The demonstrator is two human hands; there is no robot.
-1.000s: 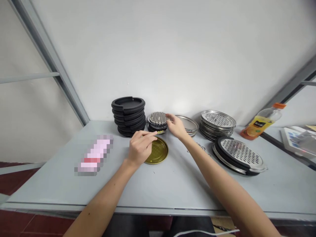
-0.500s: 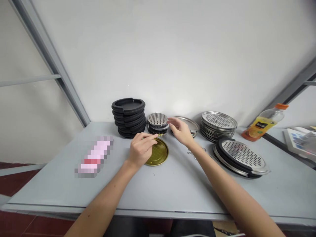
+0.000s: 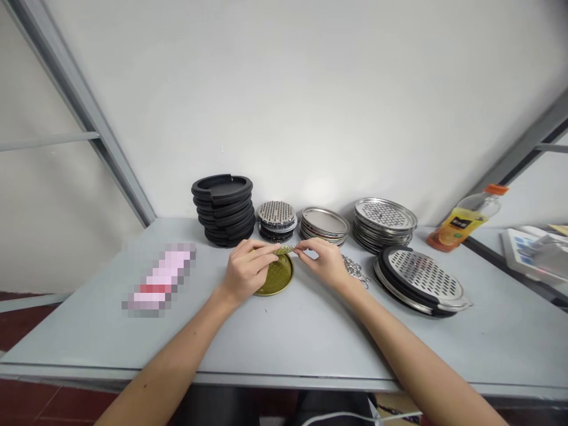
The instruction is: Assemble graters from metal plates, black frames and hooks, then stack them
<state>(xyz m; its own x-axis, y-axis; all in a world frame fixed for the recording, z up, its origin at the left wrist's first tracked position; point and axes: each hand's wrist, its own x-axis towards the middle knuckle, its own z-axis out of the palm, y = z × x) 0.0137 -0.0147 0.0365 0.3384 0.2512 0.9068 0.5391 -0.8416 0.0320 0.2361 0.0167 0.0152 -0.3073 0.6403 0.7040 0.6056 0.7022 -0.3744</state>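
My left hand (image 3: 246,271) is closed in a pinch on a small toothed metal plate (image 3: 284,250), seen nearly edge-on with yellow-green glints along it. At the plate's right end, the thumb and fingertips of my right hand (image 3: 327,265) are pinched together on its edge. Below the plate, a round gold lid (image 3: 280,280) lies on the table, partly covered by my left hand. Behind my hands stands a short stack of small grater discs (image 3: 277,212). Some metal chain-like pieces (image 3: 355,269) lie beside my right wrist, partly hidden by it.
Black rings (image 3: 223,207) are stacked at the back left. Shallow metal trays (image 3: 326,222) and larger perforated discs (image 3: 385,214) stand along the wall. A black-rimmed grater (image 3: 428,275) and a juice bottle (image 3: 464,222) are on the right. A blurred pink item (image 3: 162,275) lies left.
My right hand has come from beside the small disc stack toward me and closed on the plate's right end. My left hand keeps its pinch. The view has shifted slightly.
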